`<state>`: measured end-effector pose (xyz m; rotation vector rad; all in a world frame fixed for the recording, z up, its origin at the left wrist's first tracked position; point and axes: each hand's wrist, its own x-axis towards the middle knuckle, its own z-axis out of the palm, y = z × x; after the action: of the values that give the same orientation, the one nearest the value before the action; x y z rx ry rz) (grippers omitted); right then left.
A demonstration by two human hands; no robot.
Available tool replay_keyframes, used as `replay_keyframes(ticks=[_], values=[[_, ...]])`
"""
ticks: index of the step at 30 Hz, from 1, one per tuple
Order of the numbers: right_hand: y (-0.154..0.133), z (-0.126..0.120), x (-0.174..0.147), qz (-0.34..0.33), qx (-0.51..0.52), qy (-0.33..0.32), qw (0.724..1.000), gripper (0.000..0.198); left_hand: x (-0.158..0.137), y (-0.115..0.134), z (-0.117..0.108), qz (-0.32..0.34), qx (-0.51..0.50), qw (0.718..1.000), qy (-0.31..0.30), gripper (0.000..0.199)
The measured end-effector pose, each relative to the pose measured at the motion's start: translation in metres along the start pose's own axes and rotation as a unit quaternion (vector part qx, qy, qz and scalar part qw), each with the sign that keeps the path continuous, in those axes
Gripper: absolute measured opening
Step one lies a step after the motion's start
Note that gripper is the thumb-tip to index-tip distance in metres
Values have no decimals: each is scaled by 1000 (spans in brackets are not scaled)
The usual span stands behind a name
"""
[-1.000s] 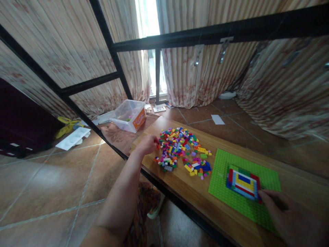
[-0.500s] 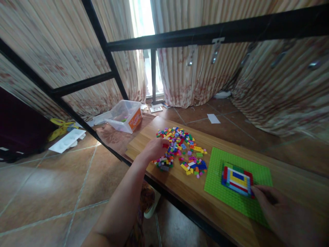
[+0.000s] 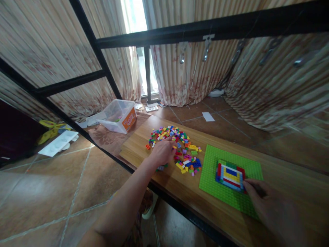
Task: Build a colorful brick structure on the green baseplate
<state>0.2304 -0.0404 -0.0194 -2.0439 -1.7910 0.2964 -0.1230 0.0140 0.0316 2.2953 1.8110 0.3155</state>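
Observation:
My left hand (image 3: 164,151) reaches into a pile of loose toy bricks (image 3: 187,138) on the wooden bench. Its fingers point down among the bricks; the tips are hidden, so whether they grip one is unclear. An orange-red brick (image 3: 147,146) lies apart on the pile's left side. My right hand (image 3: 267,197) pinches the right edge of a layered brick build (image 3: 231,176) between thumb and fingers. Red, white, yellow and blue bricks make up its rectangular top. The build is over the green baseplate (image 3: 208,171); whether it is attached cannot be seen.
A clear plastic box (image 3: 117,116) with an orange label stands beyond the wooden bench's (image 3: 138,140) left end. A black metal frame (image 3: 164,34) crosses in front of the curtains. White trays (image 3: 58,143) and a paper sheet (image 3: 208,116) lie on the tiled floor.
My left hand has moved right and toward the middle of the pile, and the orange-red brick now shows at its left. My right hand stays at the build. The view has shifted slightly.

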Motion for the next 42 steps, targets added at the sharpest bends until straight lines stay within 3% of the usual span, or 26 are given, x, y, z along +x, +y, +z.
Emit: replay_keyframes(ticks=[3, 7, 11, 20, 25, 29, 36, 42], values=[[-3, -1, 0, 40, 13, -31, 999, 45, 4, 6, 4, 11, -8, 1000, 5, 27], [-9, -2, 0, 52, 18, -25, 998, 45, 10, 15, 10, 0, 7, 1000, -21, 31], [-14, -6, -1, 53, 40, -20, 998, 41, 14, 19, 13, -16, 41, 998, -35, 26], [-17, -10, -5, 19, 54, 8, 998, 34, 15, 22, 20, -18, 64, 998, 0, 20], [-16, -10, -5, 11, 61, 27, 998, 32, 16, 28, 18, -3, -24, 998, 61, 14], [-20, -12, -5, 15, 70, 26, 997, 31, 12, 48, 23, 64, -154, 983, 72, 10], [-21, -12, -6, 19, 73, 26, 997, 30, -3, 94, 50, 149, -237, 960, -4, 11], [-21, -13, -7, 7, 75, 23, 997, 29, -3, 110, 64, 172, -228, 958, -25, 14]])
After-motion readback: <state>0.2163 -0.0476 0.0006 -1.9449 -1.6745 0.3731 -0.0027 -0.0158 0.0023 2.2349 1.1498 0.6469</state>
